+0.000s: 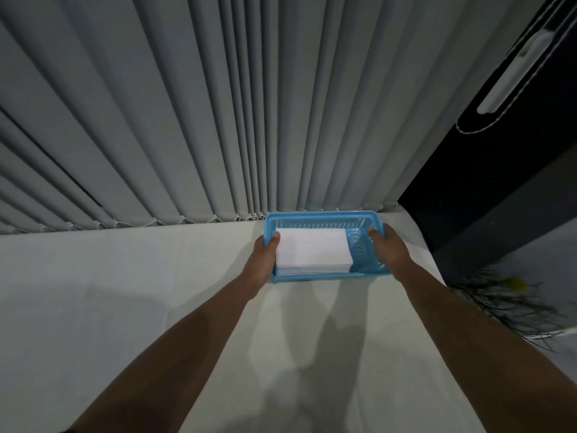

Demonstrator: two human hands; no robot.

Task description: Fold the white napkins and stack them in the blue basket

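A blue plastic basket (318,216) sits at the far edge of the white table, close to the blinds. Inside it lies a neat stack of folded white napkins (312,251), filling its left and middle part. My left hand (263,254) grips the basket's left wall, thumb hooked over the rim beside the napkins. My right hand (388,246) grips the right wall, thumb inside the basket. Both arms stretch forward from the bottom of the view.
The table is covered with a white cloth (125,292). Grey vertical blinds (187,120) hang right behind the basket. A dark cabinet (499,198) stands at the right, with a thin-leaved plant (512,295) below it beside the table's right edge.
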